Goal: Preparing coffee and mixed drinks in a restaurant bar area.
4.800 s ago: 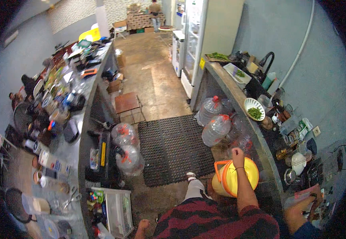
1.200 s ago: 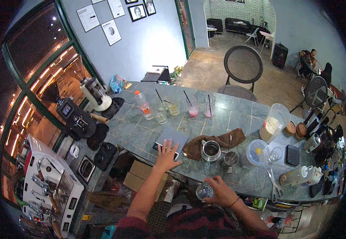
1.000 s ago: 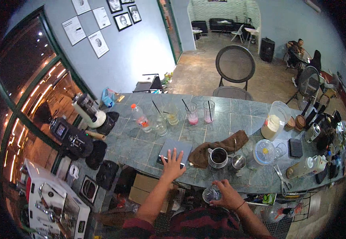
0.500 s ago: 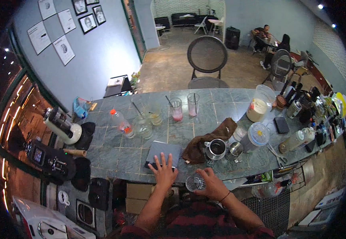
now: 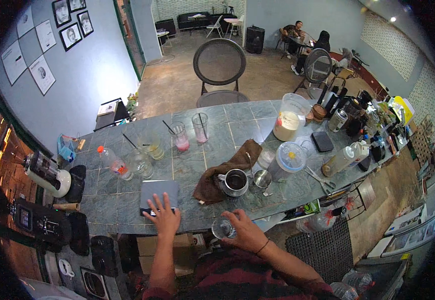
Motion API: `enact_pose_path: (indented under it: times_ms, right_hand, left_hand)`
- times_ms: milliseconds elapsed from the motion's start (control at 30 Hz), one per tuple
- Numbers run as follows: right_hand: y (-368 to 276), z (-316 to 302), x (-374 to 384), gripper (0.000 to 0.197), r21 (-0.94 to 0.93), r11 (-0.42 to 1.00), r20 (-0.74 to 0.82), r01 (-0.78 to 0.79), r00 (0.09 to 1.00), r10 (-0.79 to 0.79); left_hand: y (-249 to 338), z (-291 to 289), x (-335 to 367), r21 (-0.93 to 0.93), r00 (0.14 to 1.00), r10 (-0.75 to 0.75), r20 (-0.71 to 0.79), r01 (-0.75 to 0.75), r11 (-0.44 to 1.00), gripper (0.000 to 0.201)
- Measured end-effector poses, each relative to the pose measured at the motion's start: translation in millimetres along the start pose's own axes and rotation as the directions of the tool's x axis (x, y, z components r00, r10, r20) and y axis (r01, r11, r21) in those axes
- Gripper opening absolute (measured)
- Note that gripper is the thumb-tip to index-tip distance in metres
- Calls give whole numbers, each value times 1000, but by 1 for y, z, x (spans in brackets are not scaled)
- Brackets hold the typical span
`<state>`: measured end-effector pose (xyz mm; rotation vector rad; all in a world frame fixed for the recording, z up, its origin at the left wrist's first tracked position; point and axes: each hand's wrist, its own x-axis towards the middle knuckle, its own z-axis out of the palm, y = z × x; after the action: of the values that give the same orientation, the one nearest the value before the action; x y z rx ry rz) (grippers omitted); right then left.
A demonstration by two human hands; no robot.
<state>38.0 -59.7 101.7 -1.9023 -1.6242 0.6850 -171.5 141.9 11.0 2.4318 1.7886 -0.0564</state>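
Note:
My left hand [image 5: 164, 218] rests with its fingers spread on the front edge of a flat grey digital scale [image 5: 159, 191], over a dark strip with a small lit display. At the counter's near edge, my right hand [image 5: 245, 232] has its thumb and fingers closed round a clear ribbed glass [image 5: 222, 228]. Just beyond that hand stands a metal-rimmed jug of dark liquid [image 5: 235, 181], beside a brown cloth [image 5: 214, 175]. A small steel cup [image 5: 262, 178] sits to the jug's right.
On the left are a red-capped bottle [image 5: 115, 163] and used glasses [image 5: 180, 137] with straws. To the right stand a lidded tub [image 5: 290, 159], a pitcher of cream-coloured liquid [image 5: 287, 124] and scissors [image 5: 322, 181]. Grinders [image 5: 45, 175] line the left side. People [image 5: 293, 36] sit far off.
My view has turned to the right, so the counter and its things sit further left in the picture. Both hands keep their places, on the scale and round the glass.

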Motion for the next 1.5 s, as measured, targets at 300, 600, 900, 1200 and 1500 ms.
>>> enact_pose_path:
  times_ms: [300,600,900,1200,1500]
  right_hand:
    - [-20,7,38,81,-92,996,95,20,995,-11]
    - [-24,24,70,75,-10,997,27,82,996,-81]
    - [-43,59,120,79,-100,988,5,114,993,-114]
    - [-24,72,193,89,-293,944,60,151,988,-139]
    - [-13,77,206,91,-328,925,66,191,982,-179]
  left_hand:
    - [-72,10,20,37,992,-86,-89,90,995,80]
    - [-72,-2,19,-56,991,-41,-125,34,998,86]
    - [-113,9,53,-105,965,237,-110,-248,963,91]
    - [-177,20,81,-499,893,-296,-338,96,861,75]
    - [-180,28,76,-569,913,-273,-303,56,820,66]
